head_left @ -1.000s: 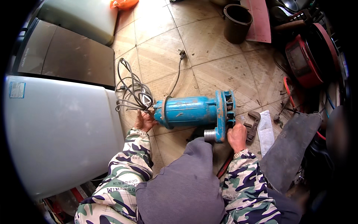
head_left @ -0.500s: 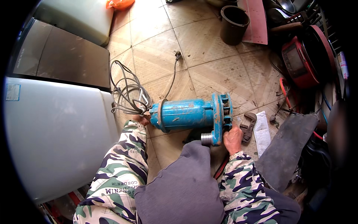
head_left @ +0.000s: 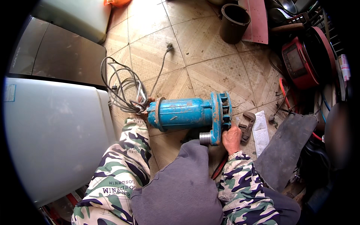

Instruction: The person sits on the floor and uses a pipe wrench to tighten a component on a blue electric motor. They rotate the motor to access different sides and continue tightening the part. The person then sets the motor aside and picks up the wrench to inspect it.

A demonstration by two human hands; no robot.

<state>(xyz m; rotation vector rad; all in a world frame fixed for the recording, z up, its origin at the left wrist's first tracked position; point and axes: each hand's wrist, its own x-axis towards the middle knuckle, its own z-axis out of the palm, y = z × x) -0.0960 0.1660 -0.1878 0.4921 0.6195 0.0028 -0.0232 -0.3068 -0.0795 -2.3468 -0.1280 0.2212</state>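
Just right of frame centre I have the right hand (head_left: 231, 138) gripping the blue pump (head_left: 183, 112), while gray cable (head_left: 131, 106) partly hides the left hand (head_left: 141, 115), whose hold I can't tell.

This looks like a cluttered room serving as a small repair workshop, perhaps within a home. The blue pump (head_left: 185, 111), rusty pipe wrench (head_left: 248, 129) and dark upright cylinder (head_left: 230, 32) on the floor suggest repair work. The patterned tile floor (head_left: 210, 77), red cooker-like appliance (head_left: 294, 62) and big, smooth pale cabinet (head_left: 56, 135) look domestic.
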